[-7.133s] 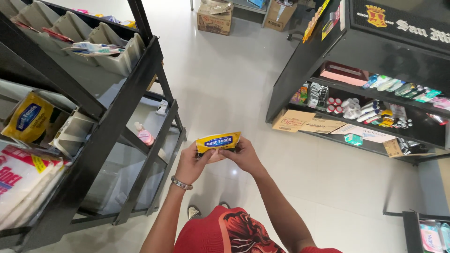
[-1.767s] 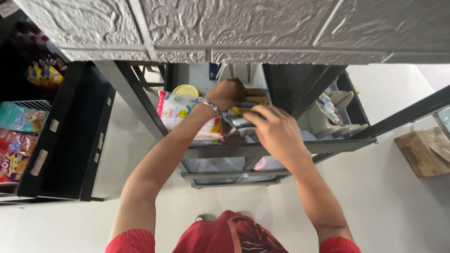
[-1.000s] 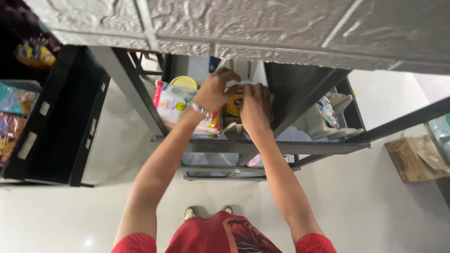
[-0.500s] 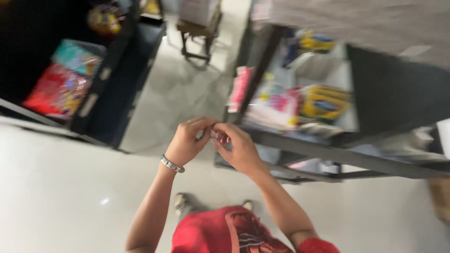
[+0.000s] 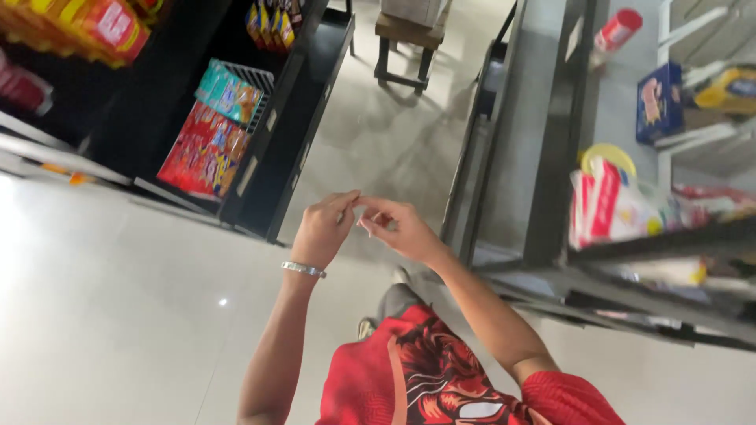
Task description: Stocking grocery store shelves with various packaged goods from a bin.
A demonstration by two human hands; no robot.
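Note:
My left hand, with a silver bracelet on the wrist, and my right hand meet fingertip to fingertip in front of my chest, above the pale tiled floor. Neither hand holds anything that I can see; the fingers are loosely curled and touching. A dark metal shelf rack stands to my right, with a red-and-white packet and a yellow lid behind it on one shelf. A blue box sits higher up on that rack.
A black shelf unit on the left carries red snack packs, teal packs and orange packets. A wooden stool stands down the aisle between the racks.
My hands have come back from the right-hand shelf and now meet in front of me. The view has swung left toward the aisle and the black shelf unit.

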